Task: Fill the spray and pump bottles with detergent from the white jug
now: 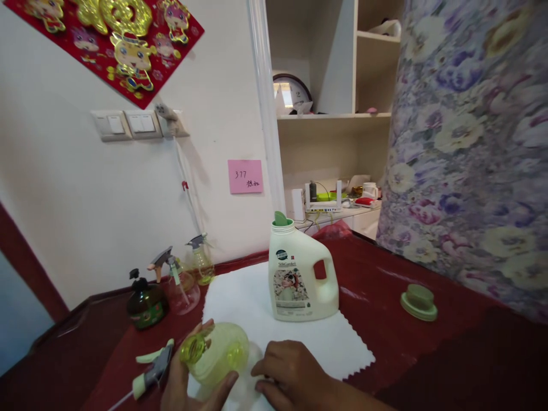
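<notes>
My left hand (194, 379) is wrapped around a yellow-green translucent spray bottle body (218, 353), held tilted with its open neck toward the left. My right hand (291, 374) rests with curled fingers on the white cloth (257, 297) just right of the bottle; what its fingertips touch is unclear. A detached spray trigger head (152, 371) with its tube lies on the red table (377, 285) left of my left hand. A cream detergent jug (299, 274) stands uncapped on the cloth behind my hands. Its green cap (418, 301) lies to the right.
Three spray bottles stand at the wall: a dark green one (146, 302), a clear one (180, 282), a yellowish one (200, 260). A floral-covered bulk (471, 142) fills the right. Shelves (334, 117) with a clock and clutter are behind.
</notes>
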The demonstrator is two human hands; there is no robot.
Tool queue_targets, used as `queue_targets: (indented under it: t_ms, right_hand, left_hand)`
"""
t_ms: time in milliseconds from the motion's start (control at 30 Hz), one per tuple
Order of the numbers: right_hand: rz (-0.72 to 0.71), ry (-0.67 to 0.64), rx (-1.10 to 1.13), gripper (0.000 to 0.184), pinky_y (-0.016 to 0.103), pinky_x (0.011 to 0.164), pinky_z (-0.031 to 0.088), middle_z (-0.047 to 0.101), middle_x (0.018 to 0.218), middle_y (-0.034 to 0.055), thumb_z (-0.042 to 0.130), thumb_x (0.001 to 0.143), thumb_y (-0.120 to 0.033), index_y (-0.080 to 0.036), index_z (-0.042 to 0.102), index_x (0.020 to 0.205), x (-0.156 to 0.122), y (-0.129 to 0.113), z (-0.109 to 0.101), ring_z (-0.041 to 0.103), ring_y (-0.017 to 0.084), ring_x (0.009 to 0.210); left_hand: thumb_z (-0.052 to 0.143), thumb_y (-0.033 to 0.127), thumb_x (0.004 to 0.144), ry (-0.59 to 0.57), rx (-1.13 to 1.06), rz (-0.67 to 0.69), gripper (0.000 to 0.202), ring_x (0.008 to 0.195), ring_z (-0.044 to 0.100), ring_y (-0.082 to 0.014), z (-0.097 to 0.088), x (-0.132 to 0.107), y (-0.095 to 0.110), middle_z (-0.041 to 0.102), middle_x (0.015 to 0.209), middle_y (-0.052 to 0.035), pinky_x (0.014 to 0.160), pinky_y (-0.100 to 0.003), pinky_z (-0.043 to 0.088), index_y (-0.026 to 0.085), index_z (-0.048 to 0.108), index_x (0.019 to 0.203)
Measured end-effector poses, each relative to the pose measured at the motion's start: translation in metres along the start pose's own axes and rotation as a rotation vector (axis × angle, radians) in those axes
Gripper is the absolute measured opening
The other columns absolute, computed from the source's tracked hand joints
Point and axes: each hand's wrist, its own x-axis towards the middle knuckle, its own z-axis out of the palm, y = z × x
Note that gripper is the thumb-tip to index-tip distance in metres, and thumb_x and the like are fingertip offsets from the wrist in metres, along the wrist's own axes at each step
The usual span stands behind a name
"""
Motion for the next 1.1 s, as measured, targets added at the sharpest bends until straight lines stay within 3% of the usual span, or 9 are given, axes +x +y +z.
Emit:
queue_targets:
  t_ms: [100, 200, 300, 400, 467, 567, 733, 867, 1100]
  right_hand:
    - [-0.049, 0.243, 0.077, 0.019, 0.028, 0.058, 0.045, 0.069, 0.074, 0.0029, 0.052, 0.095, -0.027, -0.021, 0.07, 0.099, 0.013, -0.014, -0.029, 0.061, 0.016, 0.063]
    - [0.048, 0.534, 0.126, 0.013, 0.026, 0.062, 0.049, 0.069, 0.074, -0.0006, 0.058, 0.093, -0.019, -0.025, 0.069, 0.096, 0.027, -0.013, -0.073, 0.062, 0.014, 0.065]
    - [0.253, 0.75, 0.099, 0.012, 0.031, 0.075, 0.052, 0.07, 0.092, 0.0036, 0.058, 0.094, -0.022, -0.024, 0.068, 0.102, 0.033, 0.013, -0.113, 0.064, 0.018, 0.084]
    - [0.488, 0.886, 0.064, 0.028, 0.045, 0.096, 0.048, 0.064, 0.115, 0.0098, 0.063, 0.088, -0.032, -0.021, 0.065, 0.114, 0.03, 0.054, -0.13, 0.06, 0.025, 0.106]
    - [0.614, 0.896, 0.088, 0.046, 0.052, 0.106, 0.042, 0.061, 0.126, 0.0126, 0.065, 0.081, -0.036, -0.019, 0.06, 0.124, 0.026, 0.079, -0.126, 0.056, 0.03, 0.12]
    - [0.746, 0.825, 0.177, 0.055, 0.048, 0.096, 0.05, 0.068, 0.119, 0.0113, 0.068, 0.073, -0.035, -0.018, 0.059, 0.125, 0.019, 0.106, -0.109, 0.064, 0.029, 0.108]
    - [0.912, 0.714, 0.246, 0.022, 0.036, 0.076, 0.055, 0.068, 0.089, 0.0001, 0.072, 0.089, -0.035, -0.017, 0.066, 0.1, 0.008, 0.128, -0.093, 0.065, 0.017, 0.078]
    - [0.983, 0.656, 0.287, 0.021, 0.032, 0.071, 0.057, 0.068, 0.092, 0.0001, 0.068, 0.096, -0.036, -0.015, 0.067, 0.098, 0.007, 0.14, -0.094, 0.066, 0.014, 0.077]
    - [1.068, 0.701, 0.272, 0.022, 0.028, 0.065, 0.057, 0.068, 0.091, -0.0002, 0.066, 0.098, -0.036, -0.015, 0.067, 0.101, 0.011, 0.142, -0.091, 0.065, 0.013, 0.073]
  left_hand:
    - [0.081, 0.059, 0.07, 0.027, -0.056, -0.017, 0.077, 0.127, 0.059, -0.0411, 0.004, 0.001, 0.008, 0.065, 0.134, -0.0153, 0.115, -0.065, 0.038, 0.022, 0.054, 0.132]
    - [0.083, 0.056, 0.069, -0.033, -0.07, -0.022, 0.077, 0.123, 0.062, -0.0411, 0.006, 0.008, 0.014, 0.065, 0.132, -0.0185, 0.11, -0.065, 0.043, 0.02, 0.052, 0.13]
    - [0.083, 0.056, 0.067, -0.092, -0.025, 0.009, 0.079, 0.121, 0.063, -0.041, 0.008, 0.019, 0.023, 0.066, 0.131, -0.0188, 0.106, -0.064, 0.047, 0.02, 0.052, 0.13]
    - [0.079, 0.056, 0.072, -0.136, 0.015, 0.043, 0.08, 0.123, 0.062, -0.0397, 0.018, 0.03, 0.032, 0.063, 0.135, -0.0192, 0.109, -0.063, 0.044, 0.019, 0.048, 0.136]
    - [0.078, 0.057, 0.073, -0.141, 0.029, 0.041, 0.083, 0.127, 0.059, -0.0396, 0.028, 0.034, 0.032, 0.061, 0.139, -0.0197, 0.111, -0.062, 0.042, 0.018, 0.045, 0.139]
    - [0.077, 0.056, 0.073, -0.141, 0.019, -0.003, 0.087, 0.134, 0.053, -0.0392, 0.044, 0.037, 0.021, 0.056, 0.144, -0.0193, 0.113, -0.06, 0.04, 0.018, 0.042, 0.143]
    - [0.072, 0.046, 0.077, -0.212, -0.002, -0.048, 0.081, 0.136, 0.05, -0.0369, 0.059, 0.031, -0.007, 0.053, 0.146, -0.0202, 0.117, -0.057, 0.035, 0.014, 0.04, 0.144]
    - [0.067, 0.041, 0.081, -0.269, -0.007, -0.039, 0.075, 0.136, 0.049, -0.0346, 0.063, 0.025, -0.016, 0.051, 0.148, -0.0201, 0.116, -0.054, 0.036, 0.015, 0.038, 0.145]
    - [0.061, 0.042, 0.084, -0.347, 0.028, -0.041, 0.079, 0.143, 0.042, -0.0336, 0.066, 0.025, -0.019, 0.043, 0.156, -0.0216, 0.12, -0.053, 0.031, 0.013, 0.029, 0.15]
